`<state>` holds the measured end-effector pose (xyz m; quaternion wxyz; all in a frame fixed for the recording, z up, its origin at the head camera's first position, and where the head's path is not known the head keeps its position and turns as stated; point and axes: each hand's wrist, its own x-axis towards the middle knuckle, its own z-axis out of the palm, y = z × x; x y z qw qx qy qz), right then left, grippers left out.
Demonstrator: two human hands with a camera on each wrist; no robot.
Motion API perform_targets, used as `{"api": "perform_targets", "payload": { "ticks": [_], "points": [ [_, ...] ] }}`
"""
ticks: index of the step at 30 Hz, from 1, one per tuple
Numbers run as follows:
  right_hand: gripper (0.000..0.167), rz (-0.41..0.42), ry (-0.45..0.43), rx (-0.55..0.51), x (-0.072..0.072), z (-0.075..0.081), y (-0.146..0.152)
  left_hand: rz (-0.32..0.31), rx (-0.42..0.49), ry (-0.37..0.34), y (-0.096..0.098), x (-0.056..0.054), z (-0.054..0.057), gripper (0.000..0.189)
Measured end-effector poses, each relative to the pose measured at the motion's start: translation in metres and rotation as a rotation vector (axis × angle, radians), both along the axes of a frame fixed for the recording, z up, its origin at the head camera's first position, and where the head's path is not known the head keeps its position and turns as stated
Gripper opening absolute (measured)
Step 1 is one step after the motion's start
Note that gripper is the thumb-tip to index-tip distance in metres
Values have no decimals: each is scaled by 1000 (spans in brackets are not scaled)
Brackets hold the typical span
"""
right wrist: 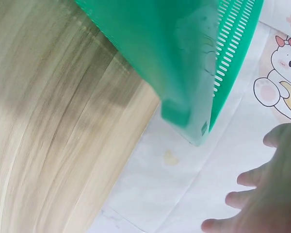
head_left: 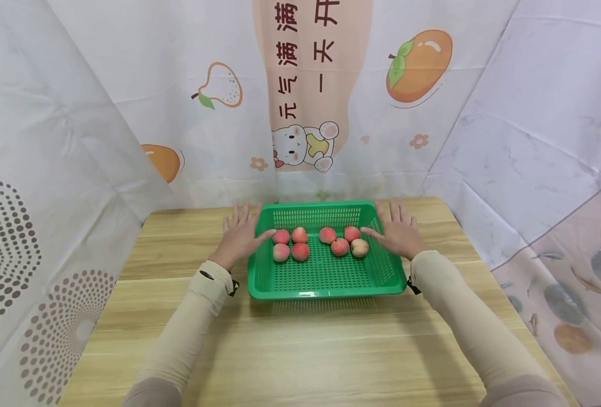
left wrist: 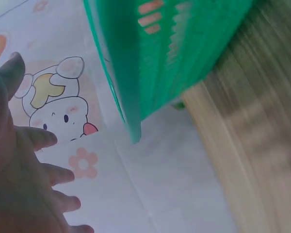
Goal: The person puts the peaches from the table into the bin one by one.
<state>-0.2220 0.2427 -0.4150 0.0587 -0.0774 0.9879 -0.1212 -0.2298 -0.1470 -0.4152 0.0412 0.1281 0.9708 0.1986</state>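
Note:
A green plastic basket with slotted walls stands on the wooden table and holds several red and yellowish peaches in two groups, one on the left and one on the right. My left hand is at the basket's left side, fingers spread and straight, its thumb reaching over the rim. On the opposite side, my right hand has its fingers spread too, with the thumb over the right rim. Both wrist views show the left fingers and right fingers extended beside the basket, holding nothing.
The wooden table extends in front of the basket and to both sides. Behind it hangs a white printed cloth with fruit and a cartoon figure. Patterned cloths also hang at the left and right.

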Motion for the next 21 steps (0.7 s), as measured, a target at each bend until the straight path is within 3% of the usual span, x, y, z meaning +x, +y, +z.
{"api": "perform_targets", "payload": {
  "ticks": [5, 13, 21],
  "points": [
    [98, 5, -47, 25, 4, 1, -3, 30, -33, -5, 3, 1, -1, 93],
    [100, -7, -78, 23, 4, 2, -2, 27, -34, -49, 5, 1, -1, 99],
    [100, -32, -88, -5, 3, 4, 0, 76, 43, -57, 4, -5, -5, 99]
  ]
}}
